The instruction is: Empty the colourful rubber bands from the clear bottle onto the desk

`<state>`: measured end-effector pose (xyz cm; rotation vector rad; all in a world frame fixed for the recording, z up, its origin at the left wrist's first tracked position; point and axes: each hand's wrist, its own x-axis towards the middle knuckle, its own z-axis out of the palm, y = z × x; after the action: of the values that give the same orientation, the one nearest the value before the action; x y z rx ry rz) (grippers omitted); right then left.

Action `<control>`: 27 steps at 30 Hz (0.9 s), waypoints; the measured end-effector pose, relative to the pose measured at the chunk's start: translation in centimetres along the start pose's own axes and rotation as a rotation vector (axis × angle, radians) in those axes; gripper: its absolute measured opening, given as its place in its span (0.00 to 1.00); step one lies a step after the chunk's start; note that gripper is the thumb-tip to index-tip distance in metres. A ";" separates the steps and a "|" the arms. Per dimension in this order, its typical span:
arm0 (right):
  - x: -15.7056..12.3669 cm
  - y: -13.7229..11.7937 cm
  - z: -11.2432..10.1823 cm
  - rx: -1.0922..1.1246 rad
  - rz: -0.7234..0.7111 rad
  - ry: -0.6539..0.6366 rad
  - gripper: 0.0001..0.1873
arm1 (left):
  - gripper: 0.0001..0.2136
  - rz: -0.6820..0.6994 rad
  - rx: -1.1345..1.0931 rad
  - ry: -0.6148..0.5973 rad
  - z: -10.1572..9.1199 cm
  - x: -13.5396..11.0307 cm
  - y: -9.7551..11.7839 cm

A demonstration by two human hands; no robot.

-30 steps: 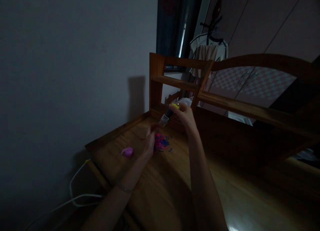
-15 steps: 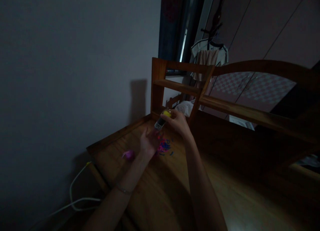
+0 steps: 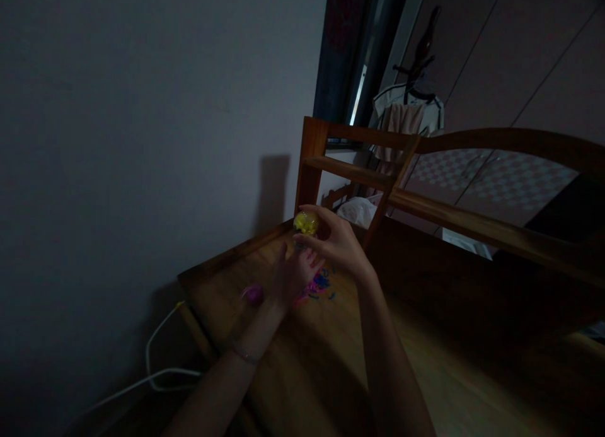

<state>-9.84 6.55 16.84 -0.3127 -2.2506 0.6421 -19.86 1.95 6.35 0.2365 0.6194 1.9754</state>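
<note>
My right hand [image 3: 338, 241] grips a small clear container [image 3: 305, 223] with yellow contents between thumb and fingers. Its rounded see-through part faces me, and its lower part is mostly hidden. Just below it, my left hand [image 3: 295, 274] is open, palm up with the fingers apart; I see nothing lying in it. Beneath and right of that hand, many small pink and blue pieces [image 3: 320, 282] lie scattered in a pile on the wooden desk [image 3: 302, 361]. A round purple object [image 3: 255, 293] with a pale string sits left of my left wrist.
A wooden shelf frame [image 3: 352, 172] stands along the desk's far side, with a white plastic bag [image 3: 358, 211] behind it. The wall [image 3: 189, 140] borders the desk on the left. A white cable [image 3: 149, 355] hangs by the left edge.
The container has turned in my right hand: its dark, silvery lower part showed before, and now the yellow-filled part faces me. My left hand stays open beneath it. The view has shifted slightly left.
</note>
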 end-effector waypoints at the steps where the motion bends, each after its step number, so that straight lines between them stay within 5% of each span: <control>1: 0.0 -0.2 0.0 -0.004 0.007 0.008 0.26 | 0.17 -0.013 0.014 -0.004 0.1 -0.2 0.2; 10: 0.1 2.1 0.6 -0.043 0.156 0.031 0.23 | 0.19 -0.123 -0.163 -0.233 -0.4 0.6 -0.2; 15: 0.2 3.9 -0.1 0.034 0.290 0.038 0.24 | 0.19 -0.186 -0.235 -0.276 -0.9 0.9 -1.1; 27: -0.1 4.9 -1.6 0.093 0.356 0.054 0.19 | 0.13 -0.217 -0.146 -0.304 -1.0 1.2 -1.9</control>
<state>-8.47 11.20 15.03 -0.6844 -2.1228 0.9080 -19.35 3.35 4.42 0.3560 0.2900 1.7219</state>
